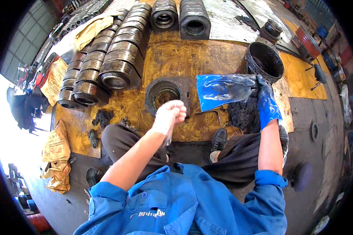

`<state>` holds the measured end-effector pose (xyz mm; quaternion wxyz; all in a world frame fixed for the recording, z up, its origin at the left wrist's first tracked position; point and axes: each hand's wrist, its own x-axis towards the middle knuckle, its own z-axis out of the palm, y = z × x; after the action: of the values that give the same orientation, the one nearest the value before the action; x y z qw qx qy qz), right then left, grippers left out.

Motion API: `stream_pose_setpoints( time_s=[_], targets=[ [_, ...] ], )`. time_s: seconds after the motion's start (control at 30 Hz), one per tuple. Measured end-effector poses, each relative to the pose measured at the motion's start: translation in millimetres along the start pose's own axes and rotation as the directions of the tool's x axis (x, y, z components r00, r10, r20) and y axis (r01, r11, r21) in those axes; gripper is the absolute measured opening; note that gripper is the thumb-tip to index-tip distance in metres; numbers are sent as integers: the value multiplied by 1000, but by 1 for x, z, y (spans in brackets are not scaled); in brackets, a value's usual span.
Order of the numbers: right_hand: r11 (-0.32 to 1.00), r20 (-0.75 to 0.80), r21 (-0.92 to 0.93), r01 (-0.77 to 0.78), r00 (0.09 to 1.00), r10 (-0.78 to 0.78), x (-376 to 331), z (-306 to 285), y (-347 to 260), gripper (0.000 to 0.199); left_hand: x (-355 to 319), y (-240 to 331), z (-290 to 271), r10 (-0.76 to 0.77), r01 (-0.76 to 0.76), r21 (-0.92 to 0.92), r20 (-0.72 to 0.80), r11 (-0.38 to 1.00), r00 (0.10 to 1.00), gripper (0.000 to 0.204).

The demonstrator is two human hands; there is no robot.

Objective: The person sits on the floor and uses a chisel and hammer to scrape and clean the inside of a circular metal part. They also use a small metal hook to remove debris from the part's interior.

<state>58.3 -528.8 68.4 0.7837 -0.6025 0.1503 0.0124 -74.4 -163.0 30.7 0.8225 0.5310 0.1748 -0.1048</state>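
**Materials and surfaces on the work floor**

The right hand (268, 103) wears a glossy blue rubber-like glove and holds a shiny blue plastic bag (222, 91), smeared with dark grease. The left hand (169, 114) is covered by thin, clear plastic film. The metal rings (106, 64) look dull grey and greasy. The yellow board (192, 58) looks worn, stained and matt. The black bucket (264, 60) looks dirty and rough.

The right hand (267, 102), in a blue glove, pinches the edge of a blue plastic bag (222, 90) just near of a black greasy bucket (265, 60). The left hand (169, 113), covered in thin clear plastic, is curled closed above a round metal ring (163, 93) on the yellowed board (192, 58). Rows of dark metal rings (113, 58) lie far left.
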Motion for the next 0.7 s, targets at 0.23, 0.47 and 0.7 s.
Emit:
stream_pose_setpoints(
  time_s=[0.23, 0.47, 0.7],
  targets=[
    [997, 28, -14, 74, 997, -74, -11, 21, -6, 25, 32, 19, 22, -6, 11, -199, 26, 980, 1000, 21],
    [996, 81, 12, 85, 993, -86, -6, 17, -5, 24, 39, 22, 35, -15, 12, 56, 54, 998, 998, 31],
    [994, 98, 22, 109, 989, -111, -7, 18, -6, 24, 36, 14, 35, 85, -82, 109, -26, 991, 996, 19]
  ],
)
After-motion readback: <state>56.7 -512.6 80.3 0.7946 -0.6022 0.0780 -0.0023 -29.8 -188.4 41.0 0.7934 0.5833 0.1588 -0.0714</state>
